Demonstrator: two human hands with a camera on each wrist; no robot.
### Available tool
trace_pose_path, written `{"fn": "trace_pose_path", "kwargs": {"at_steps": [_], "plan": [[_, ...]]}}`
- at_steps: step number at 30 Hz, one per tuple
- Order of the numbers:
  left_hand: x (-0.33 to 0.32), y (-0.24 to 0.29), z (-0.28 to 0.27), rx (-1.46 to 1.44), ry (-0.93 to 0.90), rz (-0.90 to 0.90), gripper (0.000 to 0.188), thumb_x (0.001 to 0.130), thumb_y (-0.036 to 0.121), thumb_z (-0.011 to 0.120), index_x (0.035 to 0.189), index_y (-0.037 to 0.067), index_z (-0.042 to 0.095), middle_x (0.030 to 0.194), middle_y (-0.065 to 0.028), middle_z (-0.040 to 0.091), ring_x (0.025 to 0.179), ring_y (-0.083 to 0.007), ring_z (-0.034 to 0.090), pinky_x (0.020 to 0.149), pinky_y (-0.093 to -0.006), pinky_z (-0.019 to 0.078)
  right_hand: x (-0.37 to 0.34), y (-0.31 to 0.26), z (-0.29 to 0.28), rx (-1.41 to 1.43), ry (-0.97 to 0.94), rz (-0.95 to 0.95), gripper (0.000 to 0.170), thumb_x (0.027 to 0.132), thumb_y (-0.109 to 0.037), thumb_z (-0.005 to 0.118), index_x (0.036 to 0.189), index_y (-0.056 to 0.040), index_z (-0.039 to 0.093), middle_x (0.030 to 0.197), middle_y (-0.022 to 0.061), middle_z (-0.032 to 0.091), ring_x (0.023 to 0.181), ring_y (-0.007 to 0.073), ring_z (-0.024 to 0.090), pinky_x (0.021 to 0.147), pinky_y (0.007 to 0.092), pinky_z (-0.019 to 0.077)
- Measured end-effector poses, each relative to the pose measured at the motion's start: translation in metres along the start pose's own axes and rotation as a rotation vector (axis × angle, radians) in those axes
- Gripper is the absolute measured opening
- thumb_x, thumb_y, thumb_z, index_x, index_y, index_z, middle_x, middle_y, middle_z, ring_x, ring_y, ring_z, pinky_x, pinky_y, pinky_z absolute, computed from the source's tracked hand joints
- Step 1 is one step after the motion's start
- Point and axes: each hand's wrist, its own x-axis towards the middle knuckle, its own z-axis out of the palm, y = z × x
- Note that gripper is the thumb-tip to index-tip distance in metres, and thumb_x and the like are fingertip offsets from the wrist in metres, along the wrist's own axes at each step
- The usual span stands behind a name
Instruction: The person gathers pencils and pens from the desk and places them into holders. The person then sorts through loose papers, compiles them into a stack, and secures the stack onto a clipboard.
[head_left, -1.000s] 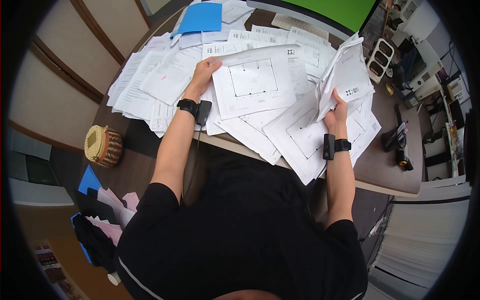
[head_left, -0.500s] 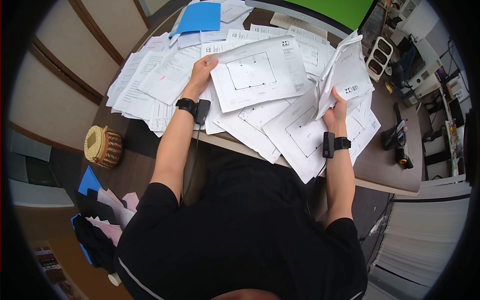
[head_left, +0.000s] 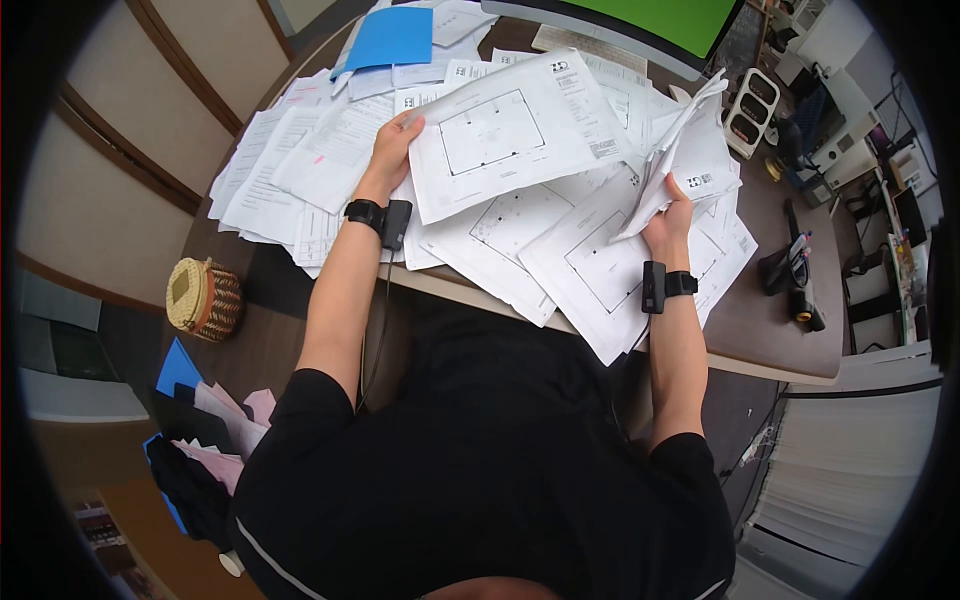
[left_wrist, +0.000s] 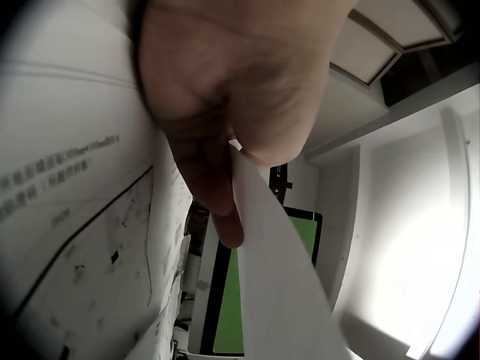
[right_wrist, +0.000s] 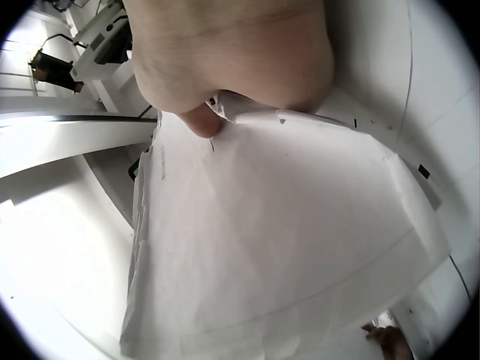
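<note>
Left hand point(head_left: 395, 155) pinches a single sheet point(head_left: 500, 130) at its ten o'clock corner, thumb on top and fingers beneath, as the left wrist view confirms. That sheet, printed with a rectangular plan, is lifted at a slant over the middle of the table point(head_left: 735, 265); whether its far edge touches the papers below cannot be told. At three o'clock from it, the right hand point(head_left: 668, 220) grips a bundle point(head_left: 700, 155) of creased, bent-up pages near its lower end, thumb across the front (how many pages, I cannot count). Loose drawings point(head_left: 500, 235) fan out below the sheet, from six o'clock round to four, partly overlapping. More pages point(head_left: 270, 185) lie piled at nine o'clock, with a blue folder point(head_left: 385, 38) at ten.

By the look of it, the step in hand is going through the papers singly, the left hand handling one while the right hand minds the bundle. My judgement is that the next move calls for bringing sheet and bundle together with their edges lined up, the pinch light enough not to crease the corner. The bent bundle could snag or shed a page if the right hand loosened early.
</note>
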Motion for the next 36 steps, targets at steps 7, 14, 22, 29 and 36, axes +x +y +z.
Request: {"fn": "trace_pose_path", "kwargs": {"at_steps": [7,14,22,29,36], "plan": [[-0.004,0.000,0.006,0.056,0.037,0.013,0.033,0.090,0.009,0.059,0.119,-0.005,0.053,0.100,-0.0125,0.065,0.083,-0.0165,0.065,0.074,-0.0277,0.0541,-0.011,0.002,0.014,-0.008,0.084,-0.027,0.029,0.094,-0.017,0.046,0.115,0.0012,0.052,0.097,0.0112,0.059,0.084,0.0233,0.057,0.078,0.0362,0.0490],[-0.005,-0.002,0.004,0.074,0.026,-0.007,0.033,0.090,0.009,0.058,0.120,-0.004,0.052,0.103,-0.0121,0.064,0.086,-0.0163,0.065,0.076,-0.0276,0.0541,0.015,0.007,-0.030,0.244,-0.437,-0.017,0.032,0.094,-0.025,0.044,0.112,0.0015,0.051,0.070,0.0046,0.039,0.060,0.0134,0.036,0.058,0.0255,0.0343],[-0.003,-0.002,0.003,0.070,0.002,-0.009,0.032,0.090,0.009,0.058,0.119,-0.003,0.053,0.103,-0.0114,0.064,0.087,-0.0159,0.064,0.077,-0.0276,0.0535,-0.001,0.005,-0.025,0.225,-0.494,0.029,0.035,0.094,-0.025,0.044,0.114,0.0037,0.049,0.073,0.0051,0.038,0.060,0.0134,0.035,0.063,0.0252,0.0345],[-0.003,0.002,0.006,0.080,0.012,-0.007,0.031,0.090,0.008,0.058,0.119,-0.003,0.054,0.103,-0.0111,0.064,0.087,-0.0157,0.065,0.077,-0.0275,0.0536,0.000,0.004,-0.022,0.231,-0.492,0.032,0.034,0.095,-0.024,0.044,0.113,0.0039,0.049,0.073,0.0051,0.039,0.060,0.0135,0.035,0.062,0.0250,0.0343],[-0.003,0.000,0.006,0.082,0.015,0.002,0.032,0.090,0.008,0.058,0.120,-0.003,0.053,0.102,-0.0109,0.065,0.086,-0.0153,0.065,0.076,-0.0268,0.0536,0.006,0.004,-0.024,0.189,-0.501,0.016,0.035,0.094,-0.029,0.044,0.112,0.0006,0.046,0.073,0.0046,0.039,0.061,0.0136,0.034,0.062,0.0249,0.0339]]}}
